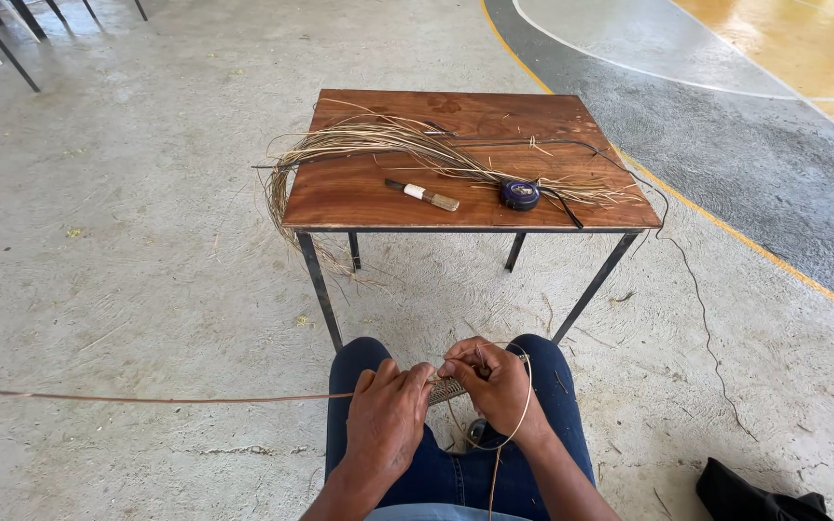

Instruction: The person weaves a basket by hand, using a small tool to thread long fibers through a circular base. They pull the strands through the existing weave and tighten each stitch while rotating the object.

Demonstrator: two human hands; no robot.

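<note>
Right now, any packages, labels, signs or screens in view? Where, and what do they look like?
No packages, signs or screens.
Round dark blue tape measure case: on the brown wooden table, right of centre, with a lighter round label on its top face; too small to make out.
Small knife: mid-table, with a plain white band around its pale handle; no print visible.

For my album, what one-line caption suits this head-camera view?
Both hands, left hand and right hand, work a woven strip over the lap, facing a wooden table.
</note>
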